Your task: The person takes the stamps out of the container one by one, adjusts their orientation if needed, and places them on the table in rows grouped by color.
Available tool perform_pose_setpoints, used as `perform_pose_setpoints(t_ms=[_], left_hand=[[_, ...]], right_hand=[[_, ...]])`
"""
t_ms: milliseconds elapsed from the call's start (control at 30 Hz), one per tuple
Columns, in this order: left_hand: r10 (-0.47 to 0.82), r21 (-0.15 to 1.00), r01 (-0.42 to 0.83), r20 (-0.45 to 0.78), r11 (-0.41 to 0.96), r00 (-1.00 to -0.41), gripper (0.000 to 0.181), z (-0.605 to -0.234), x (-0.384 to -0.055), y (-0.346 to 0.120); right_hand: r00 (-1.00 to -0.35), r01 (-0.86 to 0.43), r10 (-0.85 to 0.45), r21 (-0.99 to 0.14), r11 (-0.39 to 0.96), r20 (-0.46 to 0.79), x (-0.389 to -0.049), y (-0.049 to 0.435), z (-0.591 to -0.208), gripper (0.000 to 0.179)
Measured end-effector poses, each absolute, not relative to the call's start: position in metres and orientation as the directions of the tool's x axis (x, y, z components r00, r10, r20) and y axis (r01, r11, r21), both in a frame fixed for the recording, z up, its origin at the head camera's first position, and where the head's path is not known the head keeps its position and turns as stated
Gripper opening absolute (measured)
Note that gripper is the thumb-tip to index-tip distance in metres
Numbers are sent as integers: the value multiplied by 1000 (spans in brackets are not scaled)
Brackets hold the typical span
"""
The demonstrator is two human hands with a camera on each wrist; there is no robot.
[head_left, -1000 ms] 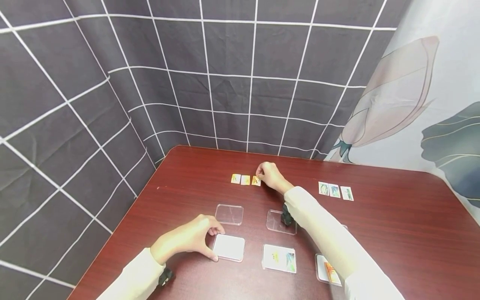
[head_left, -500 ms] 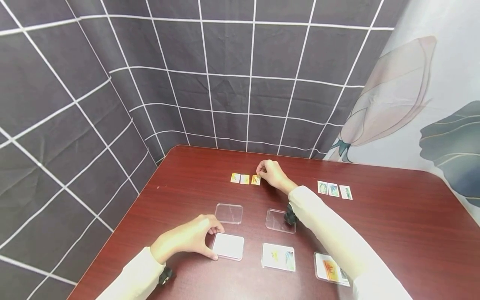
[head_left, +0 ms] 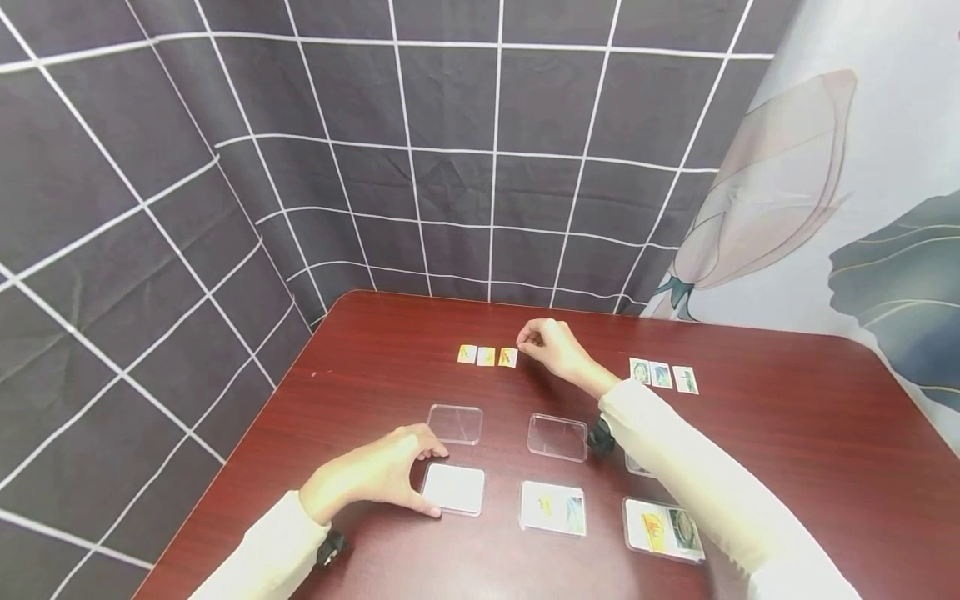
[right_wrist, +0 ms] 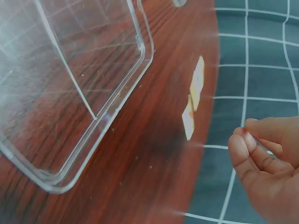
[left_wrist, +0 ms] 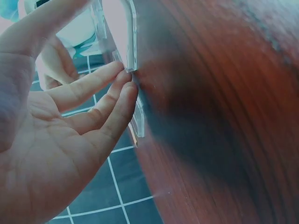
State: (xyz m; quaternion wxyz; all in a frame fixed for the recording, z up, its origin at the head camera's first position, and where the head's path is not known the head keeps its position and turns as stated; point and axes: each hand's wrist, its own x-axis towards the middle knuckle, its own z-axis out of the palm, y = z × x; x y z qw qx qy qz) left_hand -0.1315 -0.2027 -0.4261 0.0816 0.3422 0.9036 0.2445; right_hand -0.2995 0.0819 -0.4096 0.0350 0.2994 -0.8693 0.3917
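My left hand is at the left side of a clear case with a white sheet, thumb near its lower corner and fingers near its upper one. In the left wrist view the fairly straight fingertips touch the edge of the case. My right hand hovers beside the rightmost yellow picture card, the end one of a row of three. The thumb and fingertips come together in the right wrist view, with nothing seen between them and the cards apart from them.
Two cases with picture cards, one middle and one right, lie near the front. Behind them are clear covers, left and middle; a third is partly under the right sleeve. Three greenish cards lie back right. A grid-patterned curtain hangs behind.
My right hand has drawn slightly right and away from the rightmost yellow card, its sleeve uncovering more of the right case and middle cover. The left hand stays at its case.
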Motion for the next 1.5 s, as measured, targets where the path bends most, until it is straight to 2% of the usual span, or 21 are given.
perform_pose_setpoints(t_ms=[267,733,967,1200,1500], left_hand=[[685,482,648,125,590,-717,70,-422,-132,-184],[679,453,651,128,609,-723,83,-424,-124,-143],[714,435,691,142,577,-686,81,-427,-122,-123],[741,390,728,151,564,-655,80,-427,-121,-106],[736,365,737,175,569,-654,79,-430,-121,-92]], right_hand=[[-799,-570,-508,-676,468,322,-280,98,-398,7],[-777,-584,-551,-674,453,303,-242,122,-389,7],[-764,-595,-571,-672,441,302,-222,136,-389,7],[-759,-572,-602,-697,433,248,-200,148,-394,9],[-763,-567,-605,-685,458,227,-177,161,-401,11]])
